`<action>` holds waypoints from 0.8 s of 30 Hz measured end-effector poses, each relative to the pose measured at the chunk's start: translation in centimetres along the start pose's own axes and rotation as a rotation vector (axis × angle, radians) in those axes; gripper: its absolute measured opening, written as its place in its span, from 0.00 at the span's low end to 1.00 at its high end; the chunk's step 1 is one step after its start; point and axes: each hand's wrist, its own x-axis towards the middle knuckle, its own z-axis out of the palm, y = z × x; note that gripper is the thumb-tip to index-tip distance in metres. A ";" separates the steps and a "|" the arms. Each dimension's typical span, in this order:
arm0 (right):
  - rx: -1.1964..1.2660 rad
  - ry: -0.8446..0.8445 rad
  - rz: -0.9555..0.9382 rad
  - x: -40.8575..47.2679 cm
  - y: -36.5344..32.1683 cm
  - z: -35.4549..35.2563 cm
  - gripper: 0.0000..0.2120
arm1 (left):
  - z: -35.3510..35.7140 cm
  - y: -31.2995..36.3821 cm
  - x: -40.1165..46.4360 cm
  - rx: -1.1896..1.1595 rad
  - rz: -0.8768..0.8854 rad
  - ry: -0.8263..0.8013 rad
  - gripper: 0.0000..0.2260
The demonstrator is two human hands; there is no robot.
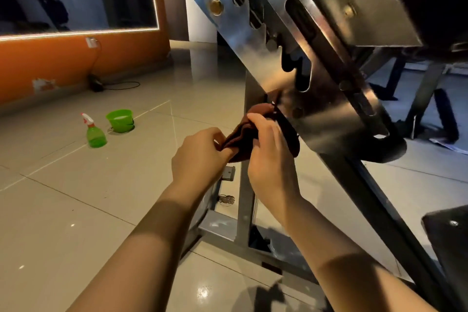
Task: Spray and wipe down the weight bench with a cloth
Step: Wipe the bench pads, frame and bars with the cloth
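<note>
Count: two hands, one cloth, one spray bottle, one green tub, one bench frame.

Cloth (243,134): dark reddish-brown, soft, bunched into folds, one dark edge hanging down on the right. It sits between both hands, right up against the lower edge of the bench's metal adjustment plate (298,63).

Left hand (200,157): grip closed on the cloth's left end, fingers curled, thumb pinching the fabric.
Right hand (271,159): grip closed on the cloth too, fingers wrapped over the top of the bunch, fingertip at the upper fold.

Bench (354,185): brushed steel plate, tilted, with a notched ladder cutout and a long slot, brass-coloured round bolt heads, shiny with smeared reflections. Dark angled tube runs down to the right; a grey square upright post and base bar stand on the floor below. Black pad underside at the top right.

Spray bottle (95,133): translucent green plastic, white trigger head with red collar, upright on the floor, well apart from the hands. Green tub (120,120): round plastic, just beside the bottle.

Floor (76,210): glossy beige tiles. Orange wall, LED-edged mirror at the top left.
</note>
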 end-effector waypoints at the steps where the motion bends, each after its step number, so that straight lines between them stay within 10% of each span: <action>1: -0.031 0.031 -0.074 0.3 0.5 1.0 0.23 | 0.2 -0.5 0.1 -0.020 -0.026 0.037 0.07; 9: 0.019 0.205 -0.276 0.5 3.4 4.7 0.14 | 1.8 1.1 2.9 -0.363 0.265 0.211 0.15; 24: 0.196 0.302 0.272 0.3 2.6 5.0 0.10 | 2.8 0.3 3.5 -0.545 0.267 0.319 0.01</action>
